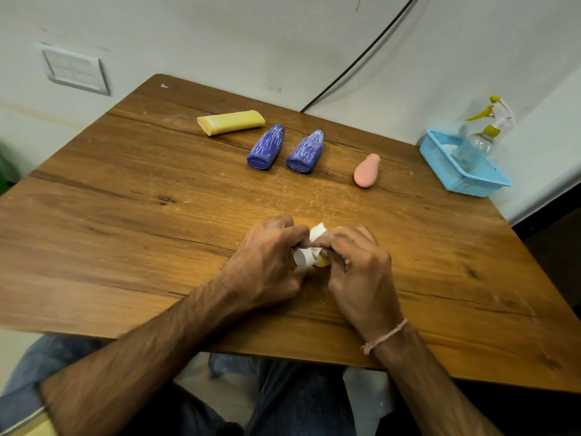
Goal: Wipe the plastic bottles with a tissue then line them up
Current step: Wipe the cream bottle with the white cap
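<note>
Left hand [270, 259] grip clenched on yellow bottle [323, 262], right hand [358, 262] grip pinching tissue [317, 232] against it, over counter [125, 215], well left of blue basket [471, 180]; pink bottle [366, 171] near basket's left.

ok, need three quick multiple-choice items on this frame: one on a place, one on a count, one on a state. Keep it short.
1. Where is the spray bottle?
A. in the blue basket
B. on the floor
C. on a shelf

2. How many blue bottles lie on the table?
A. one
B. two
C. three

3. The left hand and right hand are:
A. flat and idle
B. curled round a tissue and a yellow bottle between them
C. apart, holding nothing

Answers: A, it stands inside the basket; B, two lie side by side; B, the fingers close on both things.
</note>
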A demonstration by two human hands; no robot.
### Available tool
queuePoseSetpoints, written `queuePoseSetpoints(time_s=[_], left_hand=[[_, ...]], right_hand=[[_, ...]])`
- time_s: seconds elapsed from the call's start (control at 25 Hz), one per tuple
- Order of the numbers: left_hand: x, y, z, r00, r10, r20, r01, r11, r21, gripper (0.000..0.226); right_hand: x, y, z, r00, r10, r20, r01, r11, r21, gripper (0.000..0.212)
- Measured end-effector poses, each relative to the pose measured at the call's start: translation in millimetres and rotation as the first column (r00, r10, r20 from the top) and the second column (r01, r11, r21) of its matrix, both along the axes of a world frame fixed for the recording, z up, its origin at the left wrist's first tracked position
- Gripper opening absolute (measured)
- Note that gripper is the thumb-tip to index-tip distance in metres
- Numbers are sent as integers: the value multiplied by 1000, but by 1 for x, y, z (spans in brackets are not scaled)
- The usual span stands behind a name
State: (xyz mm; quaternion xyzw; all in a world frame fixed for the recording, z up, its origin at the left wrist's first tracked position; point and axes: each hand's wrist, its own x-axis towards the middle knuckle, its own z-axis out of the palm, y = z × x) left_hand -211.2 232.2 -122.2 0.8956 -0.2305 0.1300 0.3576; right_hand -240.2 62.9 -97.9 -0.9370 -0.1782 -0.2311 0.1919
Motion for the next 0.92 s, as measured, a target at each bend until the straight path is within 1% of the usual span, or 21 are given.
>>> queuePoseSetpoints(time_s=[0.04,0.08,0.2,0.24,0.28,0.32,0.4,0.44,0.48,0.52,0.64,0.68,0.76,0.88,0.92], left_hand=[[0,0,-1,1000,-9,9,9,1000,-3,33],[-1,0,-1,1000,-15,16,15,1000,-3,34],[-3,-1,-1,999,-16,37,16,1000,6,37],[-3,-2,-1,998,-23,58,22,1000,11,36],[-4,-2,-2,996,-34,84,33,999,16,36],[-5,-3,-3,993,-48,110,46,999,19,36],[-6,-3,-5,985,-72,157,69,997,23,38],[-6,-3,-6,981,-80,175,76,997,28,38],[-6,-3,-6,978,-85,190,81,996,30,37],[-6,-3,-6,976,-85,200,81,996,31,35],[-5,-4,-5,977,-68,201,60,997,43,35],[-5,-4,-5,978,-69,198,59,997,53,35],[-5,-4,-5,978,-75,193,65,996,58,36],[-5,-2,-3,980,-101,173,94,994,53,43],[-5,-2,-2,984,-106,143,102,994,35,45]], right_hand=[[0,-3,1,1000,31,0,-31,999,-18,22],[6,-12,2,1000,20,-1,-20,999,-28,24],[36,-38,5,982,-187,-38,187,982,11,29],[37,-36,6,972,-229,-50,230,973,15,28],[34,-29,6,974,-220,-52,220,975,11,26],[28,-19,7,985,-165,-42,165,986,-2,24],[12,-2,7,999,-4,-34,2,999,-42,22],[8,-1,8,998,44,-36,-46,997,-54,22],[10,-4,9,998,51,-36,-53,997,-57,22],[17,-12,10,999,23,-36,-24,999,-48,23],[39,-30,10,985,-165,-56,164,986,-18,26],[40,-28,11,980,-192,-61,191,981,-21,26],[33,-14,12,987,-142,-75,140,990,-24,25],[13,2,15,991,40,-126,-45,999,-31,18],[13,0,17,988,70,-134,-75,997,-27,17]])
